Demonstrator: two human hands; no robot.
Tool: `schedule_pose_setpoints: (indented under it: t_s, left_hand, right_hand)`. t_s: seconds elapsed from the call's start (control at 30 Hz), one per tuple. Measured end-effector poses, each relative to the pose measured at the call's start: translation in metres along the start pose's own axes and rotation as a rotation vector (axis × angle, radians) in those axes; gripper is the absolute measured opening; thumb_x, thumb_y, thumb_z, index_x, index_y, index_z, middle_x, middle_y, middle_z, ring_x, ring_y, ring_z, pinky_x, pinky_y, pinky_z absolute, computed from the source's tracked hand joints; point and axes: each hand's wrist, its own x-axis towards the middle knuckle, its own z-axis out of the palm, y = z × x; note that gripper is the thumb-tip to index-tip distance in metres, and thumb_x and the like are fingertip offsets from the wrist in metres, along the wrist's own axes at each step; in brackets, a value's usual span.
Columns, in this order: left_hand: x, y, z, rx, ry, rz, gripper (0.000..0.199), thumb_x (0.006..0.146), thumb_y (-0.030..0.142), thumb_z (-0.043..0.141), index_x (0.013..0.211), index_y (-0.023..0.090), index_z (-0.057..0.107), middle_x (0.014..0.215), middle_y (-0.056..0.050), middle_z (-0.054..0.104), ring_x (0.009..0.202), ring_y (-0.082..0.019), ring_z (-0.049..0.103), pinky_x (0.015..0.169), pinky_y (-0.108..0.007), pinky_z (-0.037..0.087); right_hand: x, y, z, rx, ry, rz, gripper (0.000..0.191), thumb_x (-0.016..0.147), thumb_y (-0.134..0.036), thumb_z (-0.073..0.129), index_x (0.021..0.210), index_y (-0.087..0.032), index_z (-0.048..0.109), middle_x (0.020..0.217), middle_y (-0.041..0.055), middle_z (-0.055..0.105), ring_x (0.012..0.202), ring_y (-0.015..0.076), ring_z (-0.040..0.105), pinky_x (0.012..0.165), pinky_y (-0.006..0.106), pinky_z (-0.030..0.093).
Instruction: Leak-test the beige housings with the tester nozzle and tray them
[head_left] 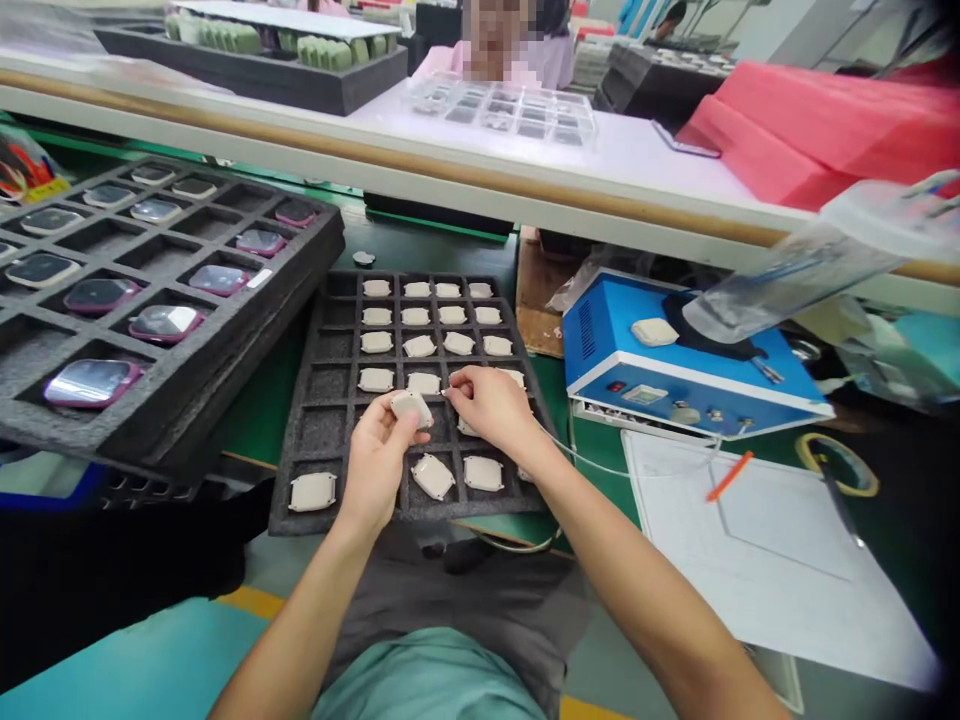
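Grasped between thumb and fingers of the left hand, closed firmly: one pale case, tilted, above the dark foam tray. At the right hand, also over this tray: thumb and forefinger brought together in a pinch; any contents too small to tell. Within the tray: rows of pale, rounded-square cases, mostly one per pocket, some skewed; down the leftmost column, exposed pocket floors, with one case in the nearest pocket. Close along the left edge: raised foam trays, stacked, with glass-faced devices in purple or pale frames. Beyond the far edge: a shelf, bearing a clear compartmented tray. To the right, past a narrow strip of green tabletop: a blue box, topped by another pale case and a tilted clear cylinder. Across this side: a thin white cable. Nearer, on the right: white sheets beneath an orange stick, beside a tape roll.
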Motion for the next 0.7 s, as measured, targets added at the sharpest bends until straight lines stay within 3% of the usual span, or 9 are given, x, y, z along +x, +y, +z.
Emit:
schedule_pose_setpoints:
  t_s: [0.17, 0.37, 0.7]
  left_hand:
    - [-0.001, 0.000, -0.002, -0.087, 0.001, -0.037, 0.044, 0.080, 0.043, 0.085, 0.111, 0.018, 0.068, 0.098, -0.004, 0.071, 0.088, -0.015, 0.066, 0.073, -0.024, 0.055]
    - [-0.003, -0.001, -0.004, -0.045, -0.061, -0.037, 0.042, 0.087, 0.042, 0.079, 0.120, 0.019, 0.068, 0.103, -0.005, 0.070, 0.088, -0.015, 0.062, 0.073, -0.023, 0.052]
    - [-0.006, -0.004, -0.004, 0.160, -0.143, 0.013, 0.032, 0.099, 0.038, 0.065, 0.127, 0.023, 0.065, 0.108, -0.005, 0.068, 0.092, -0.016, 0.061, 0.081, -0.026, 0.051]
  right_hand:
    - [-0.002, 0.003, -0.007, 0.184, -0.022, -0.031, 0.006, 0.084, -0.024, 0.069, 0.086, -0.018, 0.072, 0.083, 0.0042, 0.077, 0.076, 0.0194, 0.071, 0.072, 0.030, 0.052]
    - [-0.046, -0.005, -0.014, 0.867, -0.050, -0.072, 0.023, 0.077, -0.038, 0.077, 0.079, -0.019, 0.065, 0.068, -0.0020, 0.065, 0.057, 0.0116, 0.057, 0.052, 0.024, 0.047]
    - [-0.052, -0.009, -0.012, 0.898, -0.092, -0.018, 0.020, 0.074, -0.033, 0.080, 0.078, -0.018, 0.066, 0.069, -0.0009, 0.066, 0.059, 0.0109, 0.057, 0.054, 0.024, 0.047]
